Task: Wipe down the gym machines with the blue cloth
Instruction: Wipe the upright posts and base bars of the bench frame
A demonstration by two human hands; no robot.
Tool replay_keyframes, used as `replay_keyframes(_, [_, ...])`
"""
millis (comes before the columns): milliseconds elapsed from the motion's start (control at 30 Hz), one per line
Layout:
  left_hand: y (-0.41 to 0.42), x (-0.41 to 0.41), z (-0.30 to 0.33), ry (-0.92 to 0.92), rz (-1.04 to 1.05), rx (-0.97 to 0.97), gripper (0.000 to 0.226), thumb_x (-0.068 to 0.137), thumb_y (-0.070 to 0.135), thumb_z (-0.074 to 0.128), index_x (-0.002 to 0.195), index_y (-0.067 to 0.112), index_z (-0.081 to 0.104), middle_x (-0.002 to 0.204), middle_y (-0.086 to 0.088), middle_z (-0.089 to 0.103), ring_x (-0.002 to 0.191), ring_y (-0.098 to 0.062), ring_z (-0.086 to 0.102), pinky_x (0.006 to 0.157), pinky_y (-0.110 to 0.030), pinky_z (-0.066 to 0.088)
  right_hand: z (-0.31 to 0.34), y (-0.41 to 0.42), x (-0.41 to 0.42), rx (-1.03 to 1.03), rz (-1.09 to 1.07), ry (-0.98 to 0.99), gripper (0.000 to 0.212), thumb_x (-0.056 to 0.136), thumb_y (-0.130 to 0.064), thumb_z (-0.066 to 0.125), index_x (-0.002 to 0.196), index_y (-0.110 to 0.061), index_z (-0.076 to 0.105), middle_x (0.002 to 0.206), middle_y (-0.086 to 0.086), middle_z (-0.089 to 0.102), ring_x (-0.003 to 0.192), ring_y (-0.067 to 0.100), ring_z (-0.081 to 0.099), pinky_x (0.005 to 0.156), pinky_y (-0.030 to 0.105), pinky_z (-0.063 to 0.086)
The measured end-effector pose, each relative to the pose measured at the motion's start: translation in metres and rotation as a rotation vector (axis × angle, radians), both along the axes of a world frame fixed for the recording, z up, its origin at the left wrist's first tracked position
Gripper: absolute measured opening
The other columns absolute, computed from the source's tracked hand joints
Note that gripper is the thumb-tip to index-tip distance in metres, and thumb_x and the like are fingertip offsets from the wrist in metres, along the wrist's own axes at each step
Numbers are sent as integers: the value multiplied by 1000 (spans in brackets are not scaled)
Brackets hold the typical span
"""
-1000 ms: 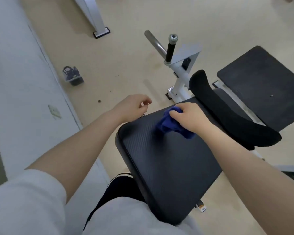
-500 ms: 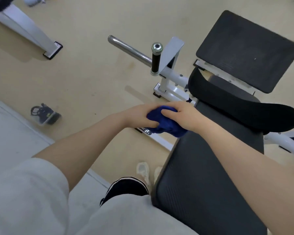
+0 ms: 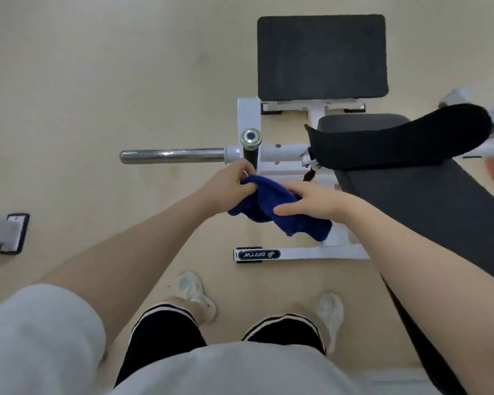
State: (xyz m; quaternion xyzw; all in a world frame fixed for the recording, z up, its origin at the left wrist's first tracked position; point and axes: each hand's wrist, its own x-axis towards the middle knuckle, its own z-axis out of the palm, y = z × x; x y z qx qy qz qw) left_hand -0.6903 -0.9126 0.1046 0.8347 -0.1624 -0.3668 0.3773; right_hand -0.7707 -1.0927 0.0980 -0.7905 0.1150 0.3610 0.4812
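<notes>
- Lifted off the pad since a second ago: cloth (image 3: 280, 210), now bunched in mid-air between both hands, near the machine's white frame (image 3: 303, 253).
- Left hand (image 3: 228, 188): curled round cloth's left end, below black grip (image 3: 251, 149).
- Right hand (image 3: 311, 203): pinching cloth's right part, thumb under.
- Pad (image 3: 428, 201) at right, untouched.

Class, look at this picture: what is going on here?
A person stands beside a gym machine, holding a blue cloth in both hands. The left hand grips one end; the right hand lies over the rest. The cloth is off the long black pad, near the black handle and the chrome bar.
</notes>
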Motion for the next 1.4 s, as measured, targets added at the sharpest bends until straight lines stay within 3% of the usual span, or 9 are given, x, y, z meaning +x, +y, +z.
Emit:
replay_keyframes(133, [-18, -11, -11, 101, -299, 6, 26, 91, 9, 44, 115, 18, 51, 109, -8, 62, 98, -25, 59, 87, -38, 51, -14, 33, -39, -51, -496, -101, 16, 98, -22, 44, 98, -27, 59, 84, -7, 63, 84, 17, 61, 68, 16, 47])
replay_keyframes(333, [-51, -69, -68, 176, -672, 60, 34, 87, 4, 41, 116, 17, 53, 109, -14, 63, 96, -27, 59, 79, -31, 49, -81, 49, -124, -93, -1000, 36, 22, 97, -24, 41, 93, -23, 62, 90, 8, 69, 84, 26, 65, 81, 43, 52])
replay_keyframes(467, [-58, -92, -164, 170, -786, 118, 46, 86, 0, 43, 130, 15, 46, 127, -9, 54, 115, -24, 52, 91, -28, 42, -161, 61, -159, -216, -1103, 69, 29, 98, -27, 38, 81, -17, 61, 67, -4, 64, 65, 13, 59, 60, 23, 43])
replay_keyframes(700, [-83, -82, -368, -76, -1068, 244, 43, 89, 4, 42, 131, 12, 46, 131, -7, 49, 116, -21, 48, 90, -20, 33, -357, 52, -169, -230, -1471, 94, 27, 99, -25, 34, 108, -15, 57, 98, 5, 63, 93, 23, 57, 81, 31, 43])
replay_keyframes(900, [-132, -73, -531, -195, -1106, 237, 48, 92, 7, 40, 140, 15, 35, 137, -9, 43, 122, -25, 44, 99, -30, 35, -493, 8, -160, -396, -1301, 42, 20, 90, -20, 36, 76, -21, 50, 72, 3, 54, 63, 21, 47, 56, 26, 37])
replay_keyframes(1000, [-146, -77, -590, -296, -1288, 229, 59, 92, 5, 36, 147, 26, 22, 145, -4, 31, 128, -26, 40, 100, -36, 38, -531, -29, -164, -1146, -1031, -237, 34, 88, -12, 46, 118, -24, 57, 97, 10, 58, 83, 29, 56, 65, 36, 47])
replay_keyframes(1133, [-163, -77, -631, -312, -1332, 158, 56, 97, 15, 37, 147, 32, 18, 155, 3, 16, 135, -22, 34, 104, -34, 33, -550, -78, -166, -1983, -454, -288, 52, 73, -8, 50, 122, -24, 56, 107, 9, 56, 95, 28, 46, 77, 39, 41])
replay_keyframes(1267, [-177, -78, -650, -230, -1325, 161, 64, 96, 31, 47, 149, 28, 12, 156, 2, 15, 137, -20, 31, 107, -28, 26, -584, -118, -197, -2008, 11, 90, 52, 75, -32, 60, 126, -24, 55, 144, 3, 41, 128, 28, 24, 109, 43, 13])
replay_keyframes(1400, [-178, -78, -667, -129, -1270, 140, 52, 94, 31, 51, 143, 19, 35, 139, -2, 48, 121, -19, 48, 96, -24, 35, -626, -121, -210, -1908, 173, 58, 43, 86, -13, 46, 127, -15, 58, 139, 4, 50, 131, 26, 36, 115, 37, 11])
